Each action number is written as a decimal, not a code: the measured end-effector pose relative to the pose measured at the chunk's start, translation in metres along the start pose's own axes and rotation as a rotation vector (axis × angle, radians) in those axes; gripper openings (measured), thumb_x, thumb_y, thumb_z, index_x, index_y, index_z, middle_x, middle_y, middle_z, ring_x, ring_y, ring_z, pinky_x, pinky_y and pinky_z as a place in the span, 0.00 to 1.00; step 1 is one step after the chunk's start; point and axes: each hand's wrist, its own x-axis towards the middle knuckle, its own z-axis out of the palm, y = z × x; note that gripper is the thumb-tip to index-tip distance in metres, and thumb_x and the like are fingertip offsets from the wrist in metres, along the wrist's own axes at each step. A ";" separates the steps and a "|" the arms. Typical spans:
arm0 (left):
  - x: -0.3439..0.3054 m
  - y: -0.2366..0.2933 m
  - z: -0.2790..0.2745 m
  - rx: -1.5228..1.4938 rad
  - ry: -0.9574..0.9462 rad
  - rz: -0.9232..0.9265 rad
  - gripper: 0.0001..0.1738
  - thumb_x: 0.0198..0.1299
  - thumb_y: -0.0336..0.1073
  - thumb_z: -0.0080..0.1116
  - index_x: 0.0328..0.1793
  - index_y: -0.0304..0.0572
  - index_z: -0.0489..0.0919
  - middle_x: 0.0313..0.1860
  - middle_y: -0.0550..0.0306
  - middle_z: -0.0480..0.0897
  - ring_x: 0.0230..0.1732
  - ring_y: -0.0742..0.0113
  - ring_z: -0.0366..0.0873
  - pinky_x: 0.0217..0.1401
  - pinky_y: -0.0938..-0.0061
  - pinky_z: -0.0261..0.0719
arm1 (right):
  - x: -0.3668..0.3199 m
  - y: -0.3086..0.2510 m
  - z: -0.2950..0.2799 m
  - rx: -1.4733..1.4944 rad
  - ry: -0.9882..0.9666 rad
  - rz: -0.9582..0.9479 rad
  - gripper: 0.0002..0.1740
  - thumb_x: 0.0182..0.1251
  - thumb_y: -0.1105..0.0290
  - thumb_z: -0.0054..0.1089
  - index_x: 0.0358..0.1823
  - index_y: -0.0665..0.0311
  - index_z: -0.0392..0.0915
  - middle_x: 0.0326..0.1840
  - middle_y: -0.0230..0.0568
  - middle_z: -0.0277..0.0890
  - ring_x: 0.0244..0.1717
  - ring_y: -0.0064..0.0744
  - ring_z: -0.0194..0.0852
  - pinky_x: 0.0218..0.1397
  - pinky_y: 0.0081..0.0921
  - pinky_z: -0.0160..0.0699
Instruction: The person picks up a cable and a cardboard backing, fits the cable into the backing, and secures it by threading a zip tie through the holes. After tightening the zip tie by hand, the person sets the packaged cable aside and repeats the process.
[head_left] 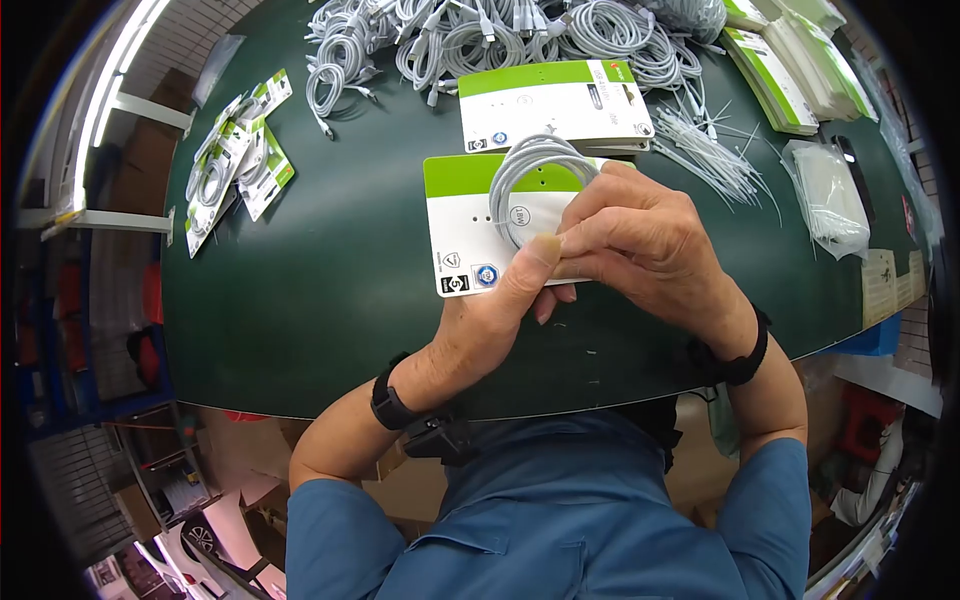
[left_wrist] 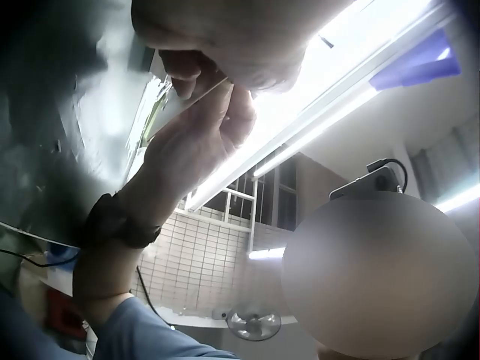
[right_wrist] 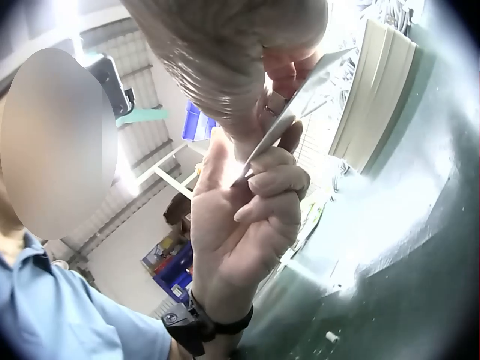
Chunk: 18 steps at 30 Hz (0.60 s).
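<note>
In the head view, my left hand (head_left: 490, 310) grips a white and green packaging card (head_left: 455, 220) from its lower edge. The thumb lies on the printed front, while the other fingers are behind, as the right wrist view also shows on the card (right_wrist: 289, 112). A coil of light grey cable (head_left: 507, 180) rests against the card's front. My right hand (head_left: 645, 240) covers the coil's right side, its thumb and fingertips pinched together at the coil's lower right, beside the left thumb. I cannot tell whether a tie is also between those fingertips.
Just beyond stands a stack of similar cards (head_left: 550, 105). Loose white cable ties (head_left: 705, 155) lie to the right, near a bag of ties (head_left: 830, 200). Many coiled cables (head_left: 470, 40) are heaped at the back. Finished-looking carded cables (head_left: 235, 165) lie left; more cards (head_left: 770, 80) are stacked back right.
</note>
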 end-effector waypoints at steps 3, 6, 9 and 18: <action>0.004 -0.003 0.003 -0.029 0.120 -0.071 0.16 0.82 0.41 0.56 0.64 0.37 0.78 0.45 0.54 0.86 0.33 0.71 0.85 0.24 0.80 0.74 | 0.000 -0.001 0.004 0.009 -0.009 -0.010 0.12 0.57 0.75 0.83 0.42 0.57 0.91 0.40 0.34 0.86 0.43 0.39 0.84 0.47 0.35 0.85; 0.009 0.000 0.018 -0.072 0.316 0.004 0.13 0.81 0.38 0.57 0.63 0.38 0.78 0.40 0.57 0.85 0.27 0.75 0.81 0.20 0.81 0.72 | 0.001 0.002 0.007 0.013 -0.026 -0.023 0.13 0.57 0.76 0.82 0.44 0.58 0.91 0.41 0.35 0.87 0.44 0.40 0.85 0.47 0.35 0.86; 0.011 -0.007 0.009 -0.051 0.265 0.070 0.13 0.81 0.36 0.58 0.64 0.39 0.78 0.39 0.59 0.84 0.25 0.78 0.77 0.19 0.81 0.71 | 0.001 0.005 0.004 0.014 -0.063 -0.027 0.15 0.57 0.77 0.83 0.45 0.59 0.91 0.42 0.36 0.88 0.45 0.40 0.87 0.48 0.34 0.87; 0.012 -0.006 0.006 -0.007 0.276 0.025 0.12 0.79 0.36 0.59 0.62 0.40 0.79 0.37 0.61 0.82 0.22 0.80 0.73 0.17 0.81 0.67 | 0.000 0.004 0.001 0.001 -0.095 -0.004 0.18 0.55 0.82 0.83 0.48 0.61 0.92 0.44 0.37 0.90 0.47 0.38 0.88 0.49 0.32 0.88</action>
